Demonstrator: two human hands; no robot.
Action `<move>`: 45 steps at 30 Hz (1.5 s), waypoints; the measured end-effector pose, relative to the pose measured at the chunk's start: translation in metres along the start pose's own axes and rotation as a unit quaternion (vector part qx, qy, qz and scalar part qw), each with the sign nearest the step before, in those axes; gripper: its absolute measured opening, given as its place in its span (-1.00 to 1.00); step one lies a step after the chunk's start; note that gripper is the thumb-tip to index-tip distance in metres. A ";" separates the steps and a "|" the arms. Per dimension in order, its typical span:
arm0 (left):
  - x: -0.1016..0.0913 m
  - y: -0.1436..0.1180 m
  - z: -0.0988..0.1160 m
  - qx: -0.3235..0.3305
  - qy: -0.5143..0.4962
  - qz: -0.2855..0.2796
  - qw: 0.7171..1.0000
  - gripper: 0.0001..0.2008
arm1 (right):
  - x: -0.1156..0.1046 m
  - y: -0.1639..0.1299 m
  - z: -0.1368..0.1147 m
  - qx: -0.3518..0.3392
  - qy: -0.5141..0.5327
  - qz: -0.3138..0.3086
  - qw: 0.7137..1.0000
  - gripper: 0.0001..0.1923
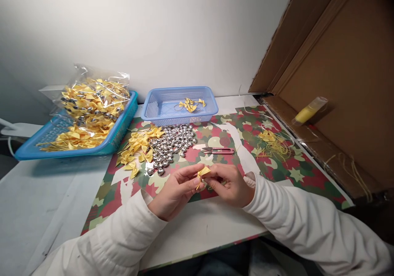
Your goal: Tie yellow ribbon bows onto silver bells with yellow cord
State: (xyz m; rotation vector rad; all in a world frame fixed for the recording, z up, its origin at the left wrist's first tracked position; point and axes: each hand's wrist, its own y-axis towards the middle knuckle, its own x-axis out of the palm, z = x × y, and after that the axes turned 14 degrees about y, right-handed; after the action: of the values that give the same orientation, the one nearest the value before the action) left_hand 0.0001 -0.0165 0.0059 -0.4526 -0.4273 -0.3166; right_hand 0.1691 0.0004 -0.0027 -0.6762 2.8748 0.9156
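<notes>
My left hand (175, 192) and my right hand (229, 183) meet over the patterned mat (277, 173), fingertips pinching one small yellow ribbon bow (203, 171) between them. A thin yellow thread hangs from the bow by my left fingers. Just beyond the hands lies a pile of silver bells (172, 144), with loose yellow bows (138, 146) to its left. Small red thread snips (219, 150) lie on the mat right of the bells.
A light blue basket (156, 103) at the back holds a few yellow bows. A larger blue basket (27, 146) on the left carries a plastic bag of bows with bells. Yellow thread scraps (273, 142) lie right. An open cardboard box (338, 83) holds a yellow tube (308, 111).
</notes>
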 end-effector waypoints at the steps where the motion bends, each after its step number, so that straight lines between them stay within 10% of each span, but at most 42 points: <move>1: 0.000 0.000 0.000 -0.002 0.001 0.002 1.000 -0.67 | 0.000 0.000 0.001 -0.002 0.004 0.000 1.000 -0.85; 20: -0.003 -0.001 -0.001 -0.029 0.009 -0.041 0.999 -0.69 | 0.002 -0.002 0.007 0.010 0.049 0.009 0.999 -0.86; 45: 0.002 0.001 0.002 -0.038 -0.018 0.035 0.999 -0.74 | 0.002 0.000 0.004 0.044 0.073 0.004 0.996 -0.80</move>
State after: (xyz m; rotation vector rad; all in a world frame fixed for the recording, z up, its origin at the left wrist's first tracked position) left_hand 0.0014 -0.0150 0.0078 -0.5465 -0.4354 -0.2571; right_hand 0.1674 0.0019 -0.0066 -0.7544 3.0265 0.7658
